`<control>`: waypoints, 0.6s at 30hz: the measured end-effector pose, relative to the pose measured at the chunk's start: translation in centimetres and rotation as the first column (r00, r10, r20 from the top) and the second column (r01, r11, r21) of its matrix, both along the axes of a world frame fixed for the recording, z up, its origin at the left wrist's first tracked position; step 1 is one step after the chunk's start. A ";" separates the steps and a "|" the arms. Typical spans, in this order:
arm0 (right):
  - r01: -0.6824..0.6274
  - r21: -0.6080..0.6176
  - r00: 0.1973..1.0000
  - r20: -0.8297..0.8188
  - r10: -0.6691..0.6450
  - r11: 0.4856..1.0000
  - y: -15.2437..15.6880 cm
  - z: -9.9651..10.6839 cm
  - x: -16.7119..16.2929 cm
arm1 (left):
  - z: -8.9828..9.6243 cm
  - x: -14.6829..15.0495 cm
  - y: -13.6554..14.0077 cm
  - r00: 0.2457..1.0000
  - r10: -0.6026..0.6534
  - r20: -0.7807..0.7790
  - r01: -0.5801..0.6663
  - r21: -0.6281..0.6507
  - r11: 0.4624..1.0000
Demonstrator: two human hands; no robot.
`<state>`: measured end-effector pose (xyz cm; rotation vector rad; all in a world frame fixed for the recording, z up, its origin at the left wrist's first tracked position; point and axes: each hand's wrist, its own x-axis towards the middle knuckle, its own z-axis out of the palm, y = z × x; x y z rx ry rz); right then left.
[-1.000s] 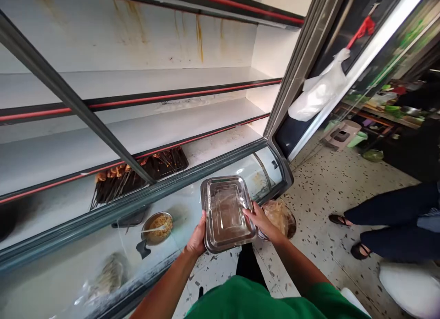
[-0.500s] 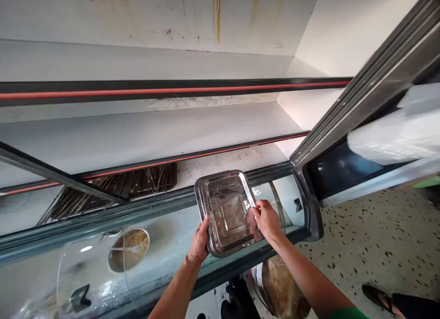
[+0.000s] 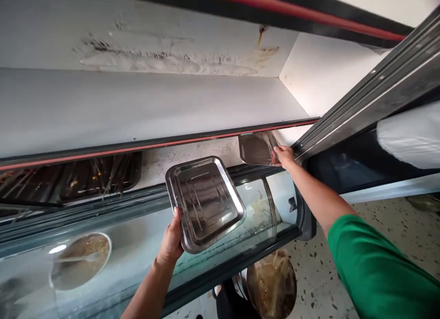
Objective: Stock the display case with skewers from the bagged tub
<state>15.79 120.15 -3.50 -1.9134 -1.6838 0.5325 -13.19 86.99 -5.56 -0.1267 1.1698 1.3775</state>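
My left hand [image 3: 172, 239] grips the near left edge of a shiny rectangular metal tray [image 3: 206, 200], thumb on the rim and fingers hidden beneath. The tray is tilted above the glass top of the counter. Over at the right end of the lowest shelf, my right hand [image 3: 283, 156] is closed on the right edge of a second metal tray [image 3: 256, 149]. That tray lies partly inside the shelf opening, under the red-trimmed edge. Dark trays with skewers [image 3: 106, 174] rest on the same shelf to the left.
Below the glass counter top [image 3: 144, 255] sits a round bowl [image 3: 80, 259] with a white spoon. A metal frame post [image 3: 371, 80] rises at the right. On the speckled floor [image 3: 316, 259] stands a round container [image 3: 271, 282] lined with plastic. White plastic [image 3: 412, 135] hangs at far right.
My right hand has left the held stack and moved forward to the lowest shelf with one tray. My left hand keeps the other tray. The view has shifted closer to the shelves.
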 end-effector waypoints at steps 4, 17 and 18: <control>-0.009 0.019 0.991 0.134 0.006 1.000 5.8 -1.2 -0.4 | 0.1 0.3 0.1 0.999 0.023 0.049 -0.020 -0.051 0.998; -0.675 0.081 0.640 0.558 0.529 0.733 -0.7 -3.2 -6.7 | 2.0 0.7 1.1 0.993 0.069 0.092 -0.066 -0.039 0.997; -0.659 0.060 0.645 0.559 0.521 0.750 -0.8 -3.7 -7.1 | 2.1 0.8 1.2 0.993 0.072 0.090 -0.067 -0.056 0.996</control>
